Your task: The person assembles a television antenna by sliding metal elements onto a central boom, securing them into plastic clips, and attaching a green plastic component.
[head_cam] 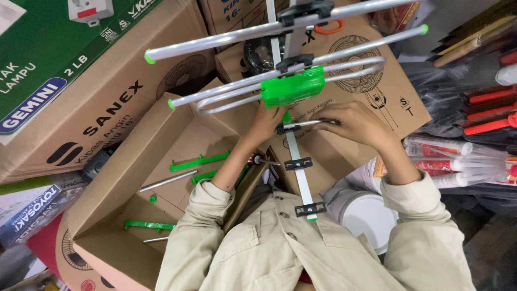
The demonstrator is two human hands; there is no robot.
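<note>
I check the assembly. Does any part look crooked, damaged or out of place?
Nothing looks broken. The antenna rods sit roughly parallel on the boom. Loose green pieces lie in the open box.

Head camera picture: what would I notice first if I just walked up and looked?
First, the metal antenna at the top middle, with shiny silver rods and a bright green plastic block. Just below it, the left hand grips the antenna's long middle bar while the right hand holds a thin rod at a black clamp. To the left, an open cardboard box holds loose green parts and spare rods.
</note>
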